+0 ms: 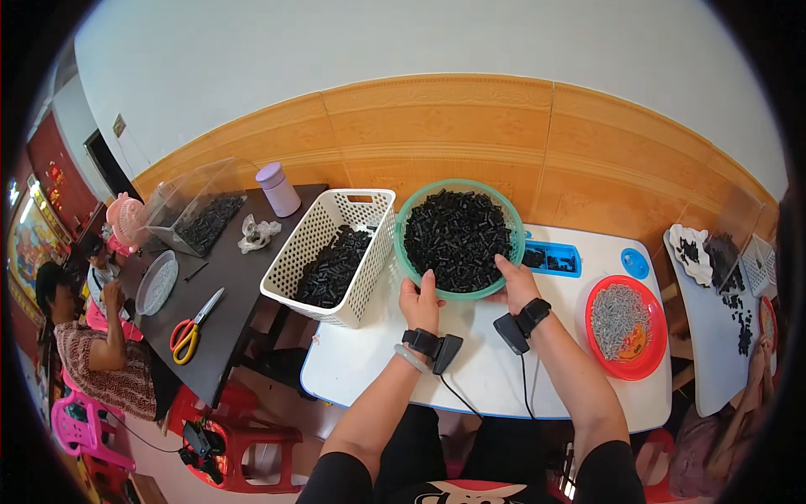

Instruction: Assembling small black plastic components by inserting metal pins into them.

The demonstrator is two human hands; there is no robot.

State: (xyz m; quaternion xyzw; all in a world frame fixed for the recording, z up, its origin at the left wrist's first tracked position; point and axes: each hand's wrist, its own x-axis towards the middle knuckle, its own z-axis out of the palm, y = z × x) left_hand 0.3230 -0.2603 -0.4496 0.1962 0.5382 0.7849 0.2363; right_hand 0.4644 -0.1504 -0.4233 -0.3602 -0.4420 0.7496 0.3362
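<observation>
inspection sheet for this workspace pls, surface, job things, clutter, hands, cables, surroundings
Surface: white table with blue edging
Job things: green basin, heaped with black pieces; white basket beside it, holding more; red plate of grey pieces
Clutter: scissors, purple bottle and crumpled plastic on the dark table at left
Hands: left hand and right hand grip the basin's near side
Cables: black cables run from wrist devices toward the front edge
Surroundings: people at left and right; tiled wall behind
</observation>
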